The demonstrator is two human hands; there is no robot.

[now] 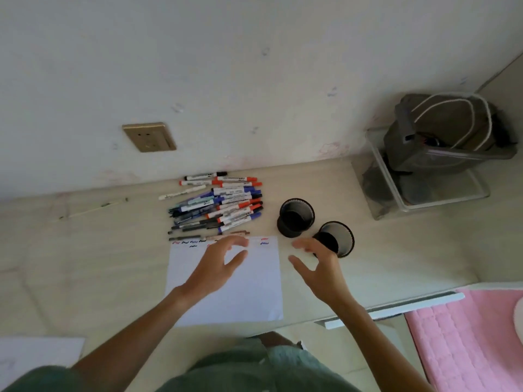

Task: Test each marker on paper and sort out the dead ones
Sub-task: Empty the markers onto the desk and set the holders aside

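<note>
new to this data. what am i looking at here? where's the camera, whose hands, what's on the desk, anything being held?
There is one picture, from a wide-angle camera worn on a person's head, looking down at their own bare hands. No robot is involved.

On the desk lie a pile of markers near the wall, a white sheet of paper with short red, blue and black test scribbles along its far edge, and two black mesh cups, presumably for sorting.

The left hand hovers over the paper and the right hand is beside the nearer cup. Both are open with fingers spread, holding nothing.
</note>
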